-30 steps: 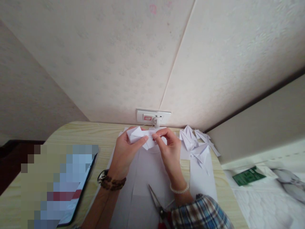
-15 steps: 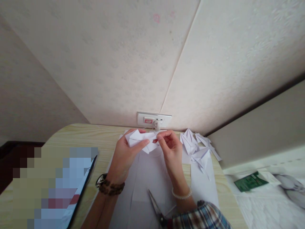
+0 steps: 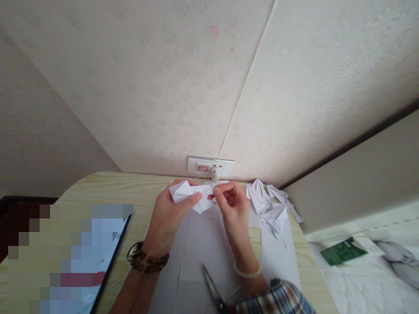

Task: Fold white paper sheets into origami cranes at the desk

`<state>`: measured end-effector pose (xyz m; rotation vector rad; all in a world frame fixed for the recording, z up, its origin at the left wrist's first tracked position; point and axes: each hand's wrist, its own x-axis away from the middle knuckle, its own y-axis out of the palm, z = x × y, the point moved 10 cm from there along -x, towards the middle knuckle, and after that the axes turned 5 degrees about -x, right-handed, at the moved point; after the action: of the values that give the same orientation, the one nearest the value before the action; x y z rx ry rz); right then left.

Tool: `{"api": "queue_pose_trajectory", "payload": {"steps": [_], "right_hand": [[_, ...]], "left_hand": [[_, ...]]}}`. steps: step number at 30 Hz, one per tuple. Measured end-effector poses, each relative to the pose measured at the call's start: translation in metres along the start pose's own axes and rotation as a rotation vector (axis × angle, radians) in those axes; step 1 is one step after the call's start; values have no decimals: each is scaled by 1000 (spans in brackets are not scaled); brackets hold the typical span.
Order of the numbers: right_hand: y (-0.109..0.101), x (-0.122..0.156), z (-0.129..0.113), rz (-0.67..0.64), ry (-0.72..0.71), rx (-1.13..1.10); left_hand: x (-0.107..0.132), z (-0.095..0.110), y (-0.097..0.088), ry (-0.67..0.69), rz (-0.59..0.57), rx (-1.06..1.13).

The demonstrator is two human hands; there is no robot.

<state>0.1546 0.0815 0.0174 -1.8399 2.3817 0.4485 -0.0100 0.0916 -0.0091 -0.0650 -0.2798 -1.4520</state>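
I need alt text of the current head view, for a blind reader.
A person's left hand and right hand hold folded white paper over a table. Scissors lie nearer the viewer, more folded pieces at right, a screen at left.

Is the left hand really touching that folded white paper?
Touching. The head view shows it: the left hand grips the folded white paper, thumb laid across the front, with other fingers partly visible behind.
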Motion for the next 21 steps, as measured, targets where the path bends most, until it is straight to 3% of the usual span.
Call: {"api": "queue_pose_trajectory", "payload": {"steps": [9, 13, 21], "right_hand": [[10, -1, 12, -104, 119, -86], [15, 0, 21, -174, 165, -7], [12, 1, 27, -158, 202, 26]], "left_hand": [[0, 1, -4, 6, 45, -65], [-1, 3, -2, 36, 35, -96], [-1, 2, 3, 38, -38, -133]]}}
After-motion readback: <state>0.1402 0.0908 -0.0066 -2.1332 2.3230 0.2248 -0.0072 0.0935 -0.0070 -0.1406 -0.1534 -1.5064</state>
